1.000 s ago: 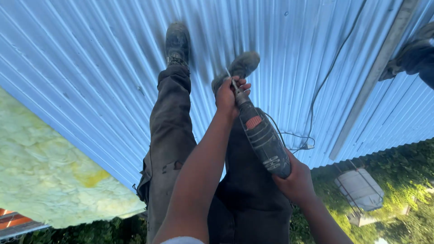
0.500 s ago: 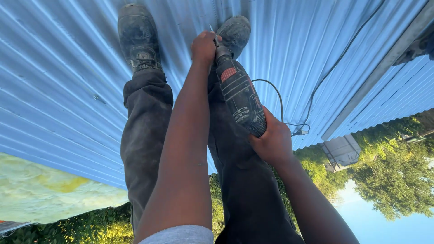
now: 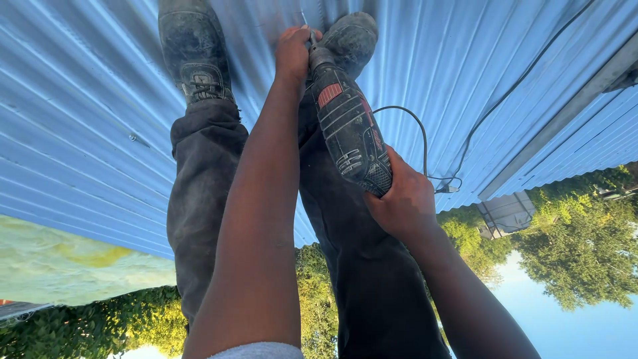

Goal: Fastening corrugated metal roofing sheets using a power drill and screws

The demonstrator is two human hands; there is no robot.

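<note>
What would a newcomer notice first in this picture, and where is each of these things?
In the middle, a dark corded power drill points at the blue corrugated metal sheets. The right hand grips its rear; the left hand holds near the tip. Above, two dusty shoes stand on the sheets, and green trees fill the lower right.

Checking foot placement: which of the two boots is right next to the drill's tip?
The boot on the picture's right, touching the drill nose and left hand. The other boot stands apart, across the blue corrugated sheet.
</note>
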